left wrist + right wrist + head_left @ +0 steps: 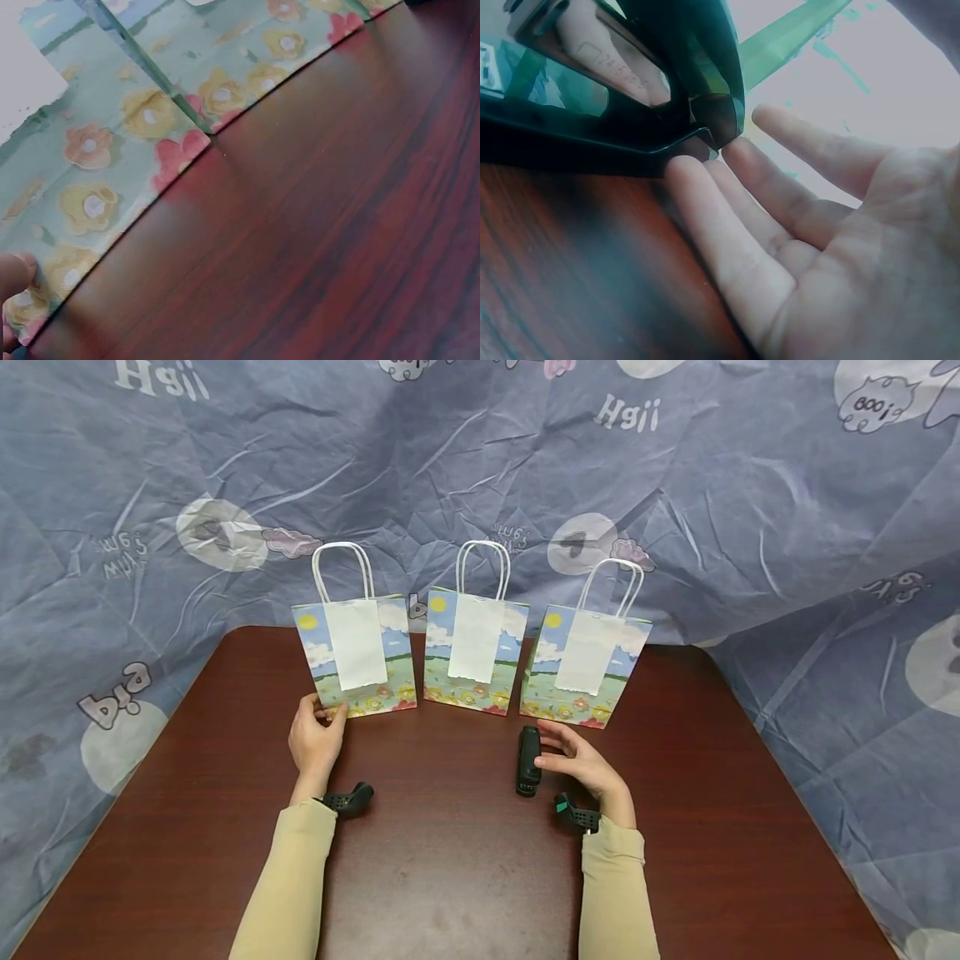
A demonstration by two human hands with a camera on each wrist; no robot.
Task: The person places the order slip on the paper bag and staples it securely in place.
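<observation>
My left hand [315, 735] is at the lower left corner of the left paper gift bag [397, 660], thumb on its printed front and fingers round its side edge. In the left wrist view, the thumb [15, 276] shows against the flower print, with the other fingers mostly hidden. A black stapler [528, 760] stands on the table in front of the right bag. Beside it is my right hand [581, 764], its fingers spread and loosely bent. The right wrist view has the fingertips [686, 172] right at the end of the stapler [720, 112].
Two matching gift bags, the middle bag [510, 647] and the right bag [626, 660], stand upright in the row. Each bag has white handles and a white paper panel on its front. Behind the brown table [450, 860] hangs a grey-blue printed cloth [465, 460].
</observation>
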